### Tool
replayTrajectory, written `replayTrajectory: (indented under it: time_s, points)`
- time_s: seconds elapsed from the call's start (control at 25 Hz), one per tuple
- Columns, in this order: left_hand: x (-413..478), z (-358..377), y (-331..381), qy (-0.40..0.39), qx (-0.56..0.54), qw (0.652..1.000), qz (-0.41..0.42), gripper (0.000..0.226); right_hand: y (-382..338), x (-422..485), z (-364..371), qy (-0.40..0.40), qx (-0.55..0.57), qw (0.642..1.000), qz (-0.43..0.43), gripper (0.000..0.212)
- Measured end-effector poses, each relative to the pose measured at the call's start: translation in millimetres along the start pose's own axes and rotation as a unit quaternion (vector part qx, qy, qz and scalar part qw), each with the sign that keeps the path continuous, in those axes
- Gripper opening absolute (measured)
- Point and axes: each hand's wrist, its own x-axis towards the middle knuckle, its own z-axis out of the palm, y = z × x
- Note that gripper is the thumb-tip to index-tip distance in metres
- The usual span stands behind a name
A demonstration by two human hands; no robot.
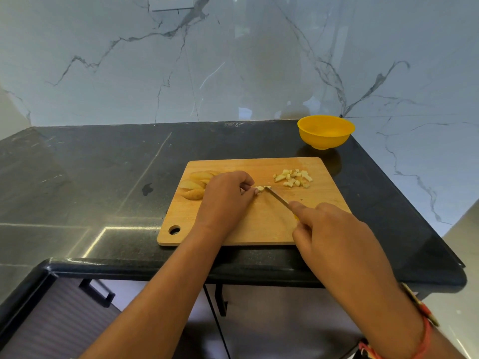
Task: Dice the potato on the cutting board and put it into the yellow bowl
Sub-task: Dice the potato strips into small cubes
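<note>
Left fingers [246, 180] pinch potato strip [260, 188] | right fingers [302, 208] grip knife [277, 197] | dice [294, 178] on board [259, 224]

One view only: head-worn, wide-angle, on you, facing forward and down. The cutting board [259, 224] sits near, just below mid-frame. The dark surface [90, 177] spans the middle, the marble wall [233, 60] fills the top, and cabinet fronts [259, 320] run along the bottom edge.

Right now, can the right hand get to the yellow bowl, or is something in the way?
Probably yes. The yellow bowl stands past the far right corner of the cutting board, with only the low pile of diced potato between it and the right hand. That hand grips the knife, though.
</note>
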Motion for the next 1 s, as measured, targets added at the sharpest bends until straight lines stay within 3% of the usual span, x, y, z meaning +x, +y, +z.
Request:
replayTrajectory:
  time_s: [0.36, 0.64, 1.0]
  points:
    - [-1.8, -7.9, -3.1, -0.022, -0.046, 0.998, -0.030, 0.024, -14.8, 34.5, 18.3, 0.055, 0.049, 0.997, -0.019, 0.043]
    - [-1.9, -5.2, -3.1, 0.002, -0.068, 0.997, -0.027, 0.015, -16.8, 36.9, 22.7, 0.022, 0.060, 0.998, -0.028, 0.042]
    - [-0.4, -0.9, -4.8, 0.008, -0.046, 0.998, -0.030, 0.021, -4.2, 4.0, 1.7, -0.037, -0.005, 0.999, -0.017, 0.046]
